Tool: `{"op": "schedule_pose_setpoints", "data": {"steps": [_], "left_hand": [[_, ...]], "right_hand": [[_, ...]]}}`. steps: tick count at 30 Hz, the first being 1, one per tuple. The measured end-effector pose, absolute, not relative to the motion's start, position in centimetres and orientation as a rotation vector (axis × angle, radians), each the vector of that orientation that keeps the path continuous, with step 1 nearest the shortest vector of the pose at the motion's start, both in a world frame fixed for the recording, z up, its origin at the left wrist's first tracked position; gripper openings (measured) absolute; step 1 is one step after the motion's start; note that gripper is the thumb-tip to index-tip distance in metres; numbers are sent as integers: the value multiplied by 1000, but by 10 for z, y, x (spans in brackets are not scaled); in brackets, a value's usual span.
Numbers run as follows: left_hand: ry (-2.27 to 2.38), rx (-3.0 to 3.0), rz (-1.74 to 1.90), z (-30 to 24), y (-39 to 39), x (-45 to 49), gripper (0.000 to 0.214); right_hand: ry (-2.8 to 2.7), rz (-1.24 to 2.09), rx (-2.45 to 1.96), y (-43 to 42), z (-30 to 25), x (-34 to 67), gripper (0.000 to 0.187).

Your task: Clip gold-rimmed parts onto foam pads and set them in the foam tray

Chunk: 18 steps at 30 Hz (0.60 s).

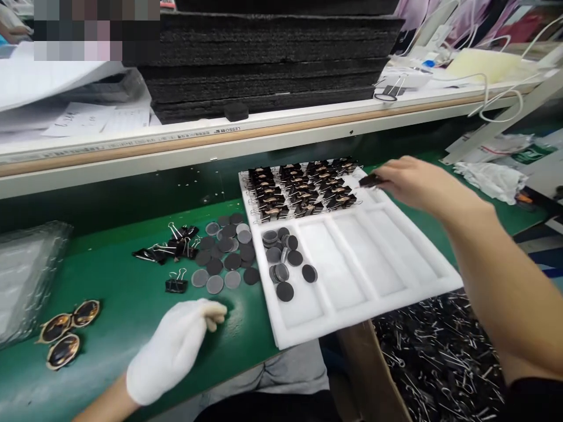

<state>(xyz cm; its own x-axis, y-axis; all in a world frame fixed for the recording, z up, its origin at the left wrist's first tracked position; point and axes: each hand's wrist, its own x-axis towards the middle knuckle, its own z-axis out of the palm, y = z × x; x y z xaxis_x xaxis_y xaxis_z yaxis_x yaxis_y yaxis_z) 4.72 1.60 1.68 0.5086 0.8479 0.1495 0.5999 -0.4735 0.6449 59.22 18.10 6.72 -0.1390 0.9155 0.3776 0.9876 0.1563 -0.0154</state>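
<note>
My right hand (402, 179), bare, pinches a black binder clip (369, 181) above the far right part of a white foam tray (358, 293). Rows of black binder clips clamped around small tan-edged pieces (303, 187) fill much of the tray's far side. Dark and clear round discs (285, 291) lie in its near left compartment. In a white glove, my left hand (173, 346) hovers over or rests on the green table, fingers curled together with nothing visible in them. Beyond it are loose discs (214, 266), a single binder clip (176, 285) and a small heap of binder clips (176, 247).
Sunglass-like round pieces (64, 350) lie at the left, near stacked clear plastic trays (30, 275). A box full of binder clips (440, 351) stands below the table's right side. Behind, a shelf (281, 132) carries stacked black foam sheets (272, 58) and papers (88, 120).
</note>
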Motion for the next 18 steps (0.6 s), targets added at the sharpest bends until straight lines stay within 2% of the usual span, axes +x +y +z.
{"op": "schedule_pose_setpoints", "data": {"steps": [4,7,14,18], "left_hand": [[1053,2543,482,-5,19,57,30],[1081,2526,480,-6,27,65,32],[1108,2410,459,-3,28,61,31],[1087,2396,462,-4,29,62,31]], "right_hand": [[-2117,-239,-2081,255,54,622,28],[-2122,-165,-2115,288,37,621,32],[-2209,-89,-2010,312,3,625,42],[-2219,-101,-1993,313,-1,633,39]]}}
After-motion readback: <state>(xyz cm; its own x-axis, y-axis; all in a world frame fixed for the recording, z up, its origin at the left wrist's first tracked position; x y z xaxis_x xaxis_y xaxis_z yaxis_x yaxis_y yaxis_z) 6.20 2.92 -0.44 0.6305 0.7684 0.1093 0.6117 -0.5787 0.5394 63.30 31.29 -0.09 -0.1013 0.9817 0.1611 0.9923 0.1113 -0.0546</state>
